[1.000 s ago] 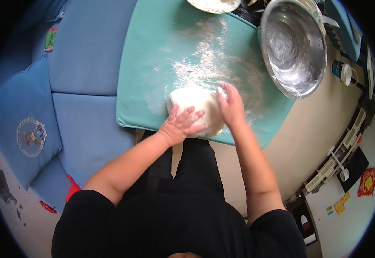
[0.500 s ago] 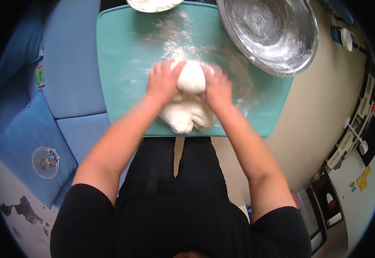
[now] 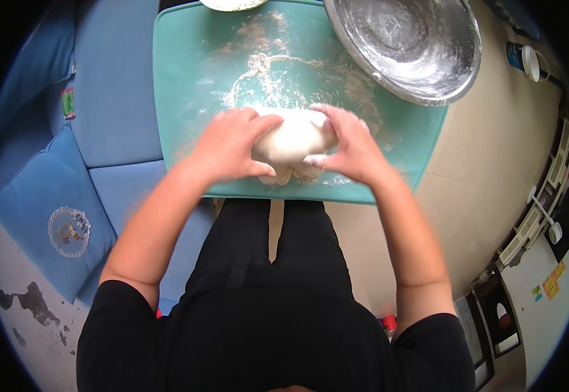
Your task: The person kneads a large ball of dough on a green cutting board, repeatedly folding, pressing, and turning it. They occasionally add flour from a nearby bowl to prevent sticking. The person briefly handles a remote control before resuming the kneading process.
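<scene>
On the green tabletop (image 3: 180,85), close to the edge by my legs (image 3: 245,242), sits a big lump of white dough (image 3: 294,138). My left hand (image 3: 229,145) hugs its left side, with the thumb on the near side and the fingers on the far side. My right hand (image 3: 351,147) holds the right side the same way, and it has white bits stuck on it. The dough looks smooth and round on top, but the part nearest me is lumpy. Loose flour (image 3: 265,66) lies past it. At the far right corner is a big metal basin (image 3: 415,39), all smeared white inside. A blue sofa (image 3: 118,85) is on my left.
</scene>
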Demonstrator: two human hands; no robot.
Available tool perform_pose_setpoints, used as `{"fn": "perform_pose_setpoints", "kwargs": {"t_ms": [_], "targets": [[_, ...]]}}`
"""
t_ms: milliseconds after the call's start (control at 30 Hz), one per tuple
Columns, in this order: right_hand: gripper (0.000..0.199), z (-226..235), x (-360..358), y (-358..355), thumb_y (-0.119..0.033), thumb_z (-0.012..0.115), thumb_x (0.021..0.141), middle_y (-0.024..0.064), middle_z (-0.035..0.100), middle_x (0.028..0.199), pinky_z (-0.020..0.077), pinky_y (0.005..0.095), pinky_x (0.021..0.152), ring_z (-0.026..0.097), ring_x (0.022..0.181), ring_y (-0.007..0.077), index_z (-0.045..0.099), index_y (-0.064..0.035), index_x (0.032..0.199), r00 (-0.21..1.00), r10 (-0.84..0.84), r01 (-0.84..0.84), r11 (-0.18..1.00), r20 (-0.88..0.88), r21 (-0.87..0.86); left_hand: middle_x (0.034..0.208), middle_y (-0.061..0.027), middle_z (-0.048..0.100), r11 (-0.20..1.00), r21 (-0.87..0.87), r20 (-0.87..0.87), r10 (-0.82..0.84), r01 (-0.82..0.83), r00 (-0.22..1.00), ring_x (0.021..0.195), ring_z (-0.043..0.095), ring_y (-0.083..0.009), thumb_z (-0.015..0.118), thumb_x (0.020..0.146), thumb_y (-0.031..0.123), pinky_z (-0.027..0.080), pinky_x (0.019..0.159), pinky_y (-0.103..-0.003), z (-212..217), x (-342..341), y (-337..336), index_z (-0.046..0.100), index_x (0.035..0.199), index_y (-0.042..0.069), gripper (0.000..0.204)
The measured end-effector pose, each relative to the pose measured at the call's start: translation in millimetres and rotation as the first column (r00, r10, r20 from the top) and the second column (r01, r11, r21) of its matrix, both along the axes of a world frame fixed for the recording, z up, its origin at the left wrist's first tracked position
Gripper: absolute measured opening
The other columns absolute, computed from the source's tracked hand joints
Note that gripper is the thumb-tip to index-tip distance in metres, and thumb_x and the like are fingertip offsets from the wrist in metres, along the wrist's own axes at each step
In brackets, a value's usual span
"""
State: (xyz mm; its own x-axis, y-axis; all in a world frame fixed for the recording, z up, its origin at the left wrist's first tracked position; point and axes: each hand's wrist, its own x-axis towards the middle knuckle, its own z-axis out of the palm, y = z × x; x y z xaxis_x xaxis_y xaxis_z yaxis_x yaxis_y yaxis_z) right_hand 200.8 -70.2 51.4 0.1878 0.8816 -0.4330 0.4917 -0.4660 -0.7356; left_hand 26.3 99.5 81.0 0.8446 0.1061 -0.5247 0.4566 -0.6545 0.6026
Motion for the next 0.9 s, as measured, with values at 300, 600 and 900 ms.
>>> {"fn": "perform_pose_setpoints", "kwargs": {"t_ms": [300, 600, 900], "targets": [[0.097, -37, -72, -35, -0.03, 0.087, 0.046, 0.0197, 0.033, 0.137, 0.0207, 0.0604, 0.105, 0.025, 0.129, 0.0456, 0.044, -0.017, 0.132, 0.908, 0.072, -0.029, 0.994, 0.413, -0.109, 0.135, -0.0141, 0.03, 0.878, 0.385, 0.182, 0.231, -0.285, 0.956, 0.128, 0.025, -0.0388, 0.084, 0.047, 0.035, 0.017, 0.103, -0.063, -88, -59, -87, 0.03, 0.136, 0.023, 0.105], [0.077, -86, 1, 36, -0.036, 0.077, 0.06, 0.0133, 0.049, 0.115, 0.0369, 0.0484, 0.089, 0.045, 0.109, 0.0336, 0.045, -0.0195, 0.129, 0.833, 0.132, -0.042, 0.983, 0.538, -0.176, 0.126, -0.0129, 0.041, 0.805, 0.515, 0.33, 0.133, -0.296, 0.934, 0.119, 0.036, -0.0344, 0.082, 0.052, 0.036, 0.027, 0.1, -0.054, -143, 7, -10, 0.034, 0.133, 0.021, 0.096], [0.066, -84, 28, 57, -0.033, 0.075, 0.063, 0.0154, 0.052, 0.112, 0.0404, 0.0421, 0.093, 0.049, 0.108, 0.0334, 0.049, -0.011, 0.12, 0.91, 0.022, 0.031, 0.992, 0.415, -0.12, 0.12, -0.0163, 0.045, 0.894, 0.406, 0.07, 0.173, -0.186, 0.982, 0.111, 0.044, -0.0348, 0.079, 0.061, 0.036, 0.035, 0.096, -0.043, -107, 48, 20, 0.038, 0.133, 0.019, 0.084]]}}
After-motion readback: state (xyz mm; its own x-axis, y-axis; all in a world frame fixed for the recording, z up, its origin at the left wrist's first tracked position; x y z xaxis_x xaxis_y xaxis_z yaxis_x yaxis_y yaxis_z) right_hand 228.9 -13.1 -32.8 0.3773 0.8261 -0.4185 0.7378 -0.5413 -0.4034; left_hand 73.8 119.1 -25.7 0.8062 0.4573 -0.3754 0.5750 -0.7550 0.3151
